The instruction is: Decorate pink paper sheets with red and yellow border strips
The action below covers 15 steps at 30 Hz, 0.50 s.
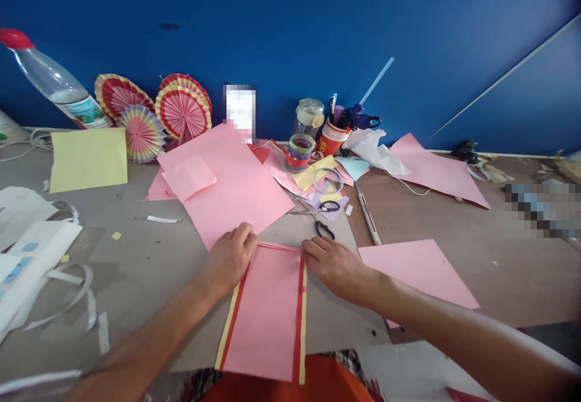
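A long sheet of pink paper [267, 311] with red and yellow strips down both sides lies before me, its near end reaching past the table edge. The far end is folded over into a narrow pleat. At that fold's left corner, my left hand [233, 253] pinches the paper. My right hand [329, 263] grips the right corner, fingers curled on the crease. Beyond my hands lies a large plain pink sheet [245, 184]. Scissors [327, 208] with black handles rest just past my right hand, and a utility knife [367, 214] lies to their right.
Folded paper fans [184, 108] lean against the blue wall beside a red-capped bottle [59, 81]. A clear jar [309, 117] and red paper cups [333, 138] holding pens stand at the back. Another pink sheet [417, 272] lies right; white paper scraps [86, 293] litter the left.
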Tool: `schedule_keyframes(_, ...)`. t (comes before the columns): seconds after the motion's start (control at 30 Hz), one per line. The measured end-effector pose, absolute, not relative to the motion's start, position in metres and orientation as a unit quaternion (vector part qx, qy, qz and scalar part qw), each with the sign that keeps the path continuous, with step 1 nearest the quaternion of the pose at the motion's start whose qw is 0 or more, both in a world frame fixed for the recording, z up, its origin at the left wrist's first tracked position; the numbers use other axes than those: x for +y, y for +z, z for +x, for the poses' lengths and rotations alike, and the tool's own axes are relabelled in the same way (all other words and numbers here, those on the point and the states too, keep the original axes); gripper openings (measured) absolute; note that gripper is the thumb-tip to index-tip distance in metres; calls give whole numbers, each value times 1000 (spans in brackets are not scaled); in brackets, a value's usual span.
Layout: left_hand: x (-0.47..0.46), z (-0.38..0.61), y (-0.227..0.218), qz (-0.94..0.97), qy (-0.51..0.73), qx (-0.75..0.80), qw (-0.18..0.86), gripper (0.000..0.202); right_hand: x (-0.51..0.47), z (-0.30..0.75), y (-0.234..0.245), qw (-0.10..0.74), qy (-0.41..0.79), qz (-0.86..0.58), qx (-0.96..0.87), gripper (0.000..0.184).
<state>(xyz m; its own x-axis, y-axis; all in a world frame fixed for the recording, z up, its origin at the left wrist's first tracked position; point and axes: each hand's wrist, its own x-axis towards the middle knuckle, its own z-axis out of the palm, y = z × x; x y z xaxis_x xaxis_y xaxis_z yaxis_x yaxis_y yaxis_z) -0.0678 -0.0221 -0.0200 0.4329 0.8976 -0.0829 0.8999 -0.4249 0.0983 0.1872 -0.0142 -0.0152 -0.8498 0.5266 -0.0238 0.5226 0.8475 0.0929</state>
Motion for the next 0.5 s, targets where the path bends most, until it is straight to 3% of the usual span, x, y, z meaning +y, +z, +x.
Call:
schedule_keyframes(0.23,-22,-83,-38,846,112,510,107,35,-12,189,-19,20,6,293,956,22)
schedule_keyframes(0.5,-15,-88,-44,857,173,465,139,27,-3,190,-15,6,-84,307,948,23)
